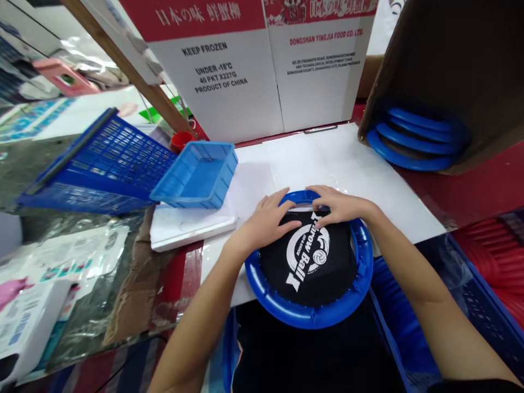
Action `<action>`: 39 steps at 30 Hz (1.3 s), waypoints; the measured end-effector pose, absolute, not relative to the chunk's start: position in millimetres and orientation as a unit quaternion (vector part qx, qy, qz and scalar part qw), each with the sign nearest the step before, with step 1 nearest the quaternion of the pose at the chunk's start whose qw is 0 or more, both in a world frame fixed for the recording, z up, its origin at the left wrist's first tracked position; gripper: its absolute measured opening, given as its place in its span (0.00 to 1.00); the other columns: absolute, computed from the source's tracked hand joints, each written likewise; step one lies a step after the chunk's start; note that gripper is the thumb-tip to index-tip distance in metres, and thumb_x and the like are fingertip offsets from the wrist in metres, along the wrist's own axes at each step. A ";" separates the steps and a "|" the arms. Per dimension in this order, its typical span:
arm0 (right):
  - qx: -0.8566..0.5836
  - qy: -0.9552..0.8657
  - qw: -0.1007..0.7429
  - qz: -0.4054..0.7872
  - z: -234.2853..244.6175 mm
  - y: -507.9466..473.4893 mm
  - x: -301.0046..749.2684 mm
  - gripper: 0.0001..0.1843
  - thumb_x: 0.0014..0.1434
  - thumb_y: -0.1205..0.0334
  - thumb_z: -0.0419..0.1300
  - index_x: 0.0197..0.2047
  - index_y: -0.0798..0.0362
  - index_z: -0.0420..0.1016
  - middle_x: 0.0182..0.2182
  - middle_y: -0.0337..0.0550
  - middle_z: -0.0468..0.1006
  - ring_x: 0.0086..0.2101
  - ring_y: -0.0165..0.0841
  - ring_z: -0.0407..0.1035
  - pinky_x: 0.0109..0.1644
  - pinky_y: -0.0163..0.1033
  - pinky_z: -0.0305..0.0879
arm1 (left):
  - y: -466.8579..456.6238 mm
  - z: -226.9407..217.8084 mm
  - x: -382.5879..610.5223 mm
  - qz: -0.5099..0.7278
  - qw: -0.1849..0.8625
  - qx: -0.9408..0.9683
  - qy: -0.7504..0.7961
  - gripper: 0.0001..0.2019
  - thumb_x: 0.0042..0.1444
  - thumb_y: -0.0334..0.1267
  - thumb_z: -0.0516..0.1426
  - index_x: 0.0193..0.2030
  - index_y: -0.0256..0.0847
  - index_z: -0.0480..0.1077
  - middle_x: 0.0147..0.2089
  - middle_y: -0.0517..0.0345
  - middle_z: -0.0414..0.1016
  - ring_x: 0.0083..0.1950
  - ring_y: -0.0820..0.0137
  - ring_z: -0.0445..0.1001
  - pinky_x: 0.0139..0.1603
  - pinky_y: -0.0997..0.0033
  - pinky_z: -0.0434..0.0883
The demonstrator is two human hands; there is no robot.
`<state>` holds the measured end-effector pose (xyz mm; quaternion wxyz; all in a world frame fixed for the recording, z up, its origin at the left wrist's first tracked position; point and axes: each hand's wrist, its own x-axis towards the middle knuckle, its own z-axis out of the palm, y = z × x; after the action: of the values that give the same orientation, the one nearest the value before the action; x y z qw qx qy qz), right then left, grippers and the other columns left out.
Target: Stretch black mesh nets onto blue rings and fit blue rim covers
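A blue plastic ring lies at the near edge of the white work surface, with a black mesh net spread across it. White "Throw Ball" lettering and a ball drawing are printed on the net. At the ring's far side, a gap shows between the net's edge and the rim. My left hand is closed on the far left part of the net, thumb lying over the mesh and fingers curled toward the rim. Opposite it, my right hand pinches the net's far right edge close to the rim.
A light blue tray stands at the left beside a tilted dark blue basket and a red cup. White printed cartons form the back. More blue rings sit in a cardboard box at right. Crates stand below right.
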<state>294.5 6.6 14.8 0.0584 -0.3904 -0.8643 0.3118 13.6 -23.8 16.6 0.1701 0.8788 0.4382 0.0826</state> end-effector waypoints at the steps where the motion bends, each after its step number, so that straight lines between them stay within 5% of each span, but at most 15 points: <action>1: -0.376 -0.872 0.061 0.306 14.4 5.5 290.1 0.18 0.54 0.47 0.77 0.39 0.48 0.81 0.76 0.48 0.58 0.76 0.57 0.45 0.79 0.68 0.46 | -20.5 15.1 16.7 0.058 0.187 0.887 0.418 0.25 0.67 0.56 0.59 0.63 0.43 0.71 0.81 0.39 0.52 0.81 0.43 0.54 0.78 0.38 0.56; 6: -0.373 -0.877 0.062 0.296 18.8 0.8 283.4 0.16 0.57 0.48 0.76 0.32 0.50 0.80 0.78 0.48 0.56 0.78 0.56 0.39 0.80 0.66 0.43 | -8.4 11.5 14.4 0.019 0.223 0.892 0.393 0.25 0.64 0.59 0.62 0.51 0.37 0.79 0.80 0.34 0.54 0.80 0.40 0.56 0.78 0.40 0.58; 12: -0.392 -0.847 0.026 0.358 29.7 -0.8 304.9 0.18 0.57 0.42 0.75 0.34 0.48 0.83 0.80 0.40 0.49 0.79 0.57 0.30 0.81 0.67 0.41 | -8.3 6.1 -3.5 0.081 0.266 0.887 0.370 0.22 0.65 0.59 0.61 0.42 0.39 0.81 0.82 0.42 0.52 0.82 0.46 0.53 0.82 0.46 0.52; 16: -0.373 -0.843 0.033 0.386 33.1 2.0 315.3 0.13 0.59 0.49 0.74 0.36 0.49 0.80 0.79 0.42 0.54 0.78 0.54 0.40 0.81 0.64 0.43 | -4.2 6.4 -12.3 0.105 0.354 0.859 0.355 0.15 0.64 0.53 0.62 0.39 0.43 0.77 0.82 0.47 0.54 0.81 0.51 0.56 0.81 0.45 0.56; 23: -0.399 -0.835 0.144 0.350 25.1 9.3 312.3 0.11 0.63 0.52 0.68 0.35 0.48 0.75 0.71 0.49 0.70 0.68 0.51 0.65 0.72 0.62 0.62 | 5.0 1.9 -14.2 0.229 0.387 0.767 0.459 0.09 0.59 0.45 0.65 0.35 0.42 0.76 0.68 0.47 0.75 0.69 0.54 0.73 0.74 0.43 0.66; 28: -0.411 -0.825 0.223 0.316 16.9 14.8 315.2 0.09 0.66 0.52 0.62 0.38 0.46 0.76 0.63 0.50 0.78 0.64 0.51 0.71 0.70 0.64 0.64 | 4.5 -0.6 -12.8 0.261 0.311 0.773 0.488 0.07 0.60 0.40 0.66 0.32 0.42 0.78 0.58 0.49 0.78 0.58 0.59 0.77 0.62 0.54 0.75; 33: -0.415 -0.816 0.262 0.305 11.6 17.7 312.2 0.09 0.66 0.50 0.61 0.39 0.45 0.76 0.58 0.50 0.82 0.60 0.51 0.74 0.68 0.65 0.66 | 0.7 2.0 -9.8 0.294 0.211 0.808 0.465 0.06 0.64 0.38 0.64 0.35 0.43 0.76 0.38 0.56 0.78 0.41 0.66 0.76 0.49 0.62 0.74; 39: -0.423 -0.803 0.283 0.309 7.8 20.4 310.6 0.09 0.66 0.50 0.62 0.38 0.45 0.76 0.56 0.49 0.83 0.57 0.50 0.76 0.66 0.64 0.67 | 0.9 -2.0 -6.1 0.315 0.199 0.805 0.462 0.06 0.65 0.38 0.62 0.35 0.43 0.75 0.37 0.56 0.79 0.40 0.66 0.75 0.48 0.63 0.72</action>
<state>310.6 20.4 7.8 0.2827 -0.4232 -0.8032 0.3094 -6.1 0.9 -2.0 0.1988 0.8047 0.4622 0.3152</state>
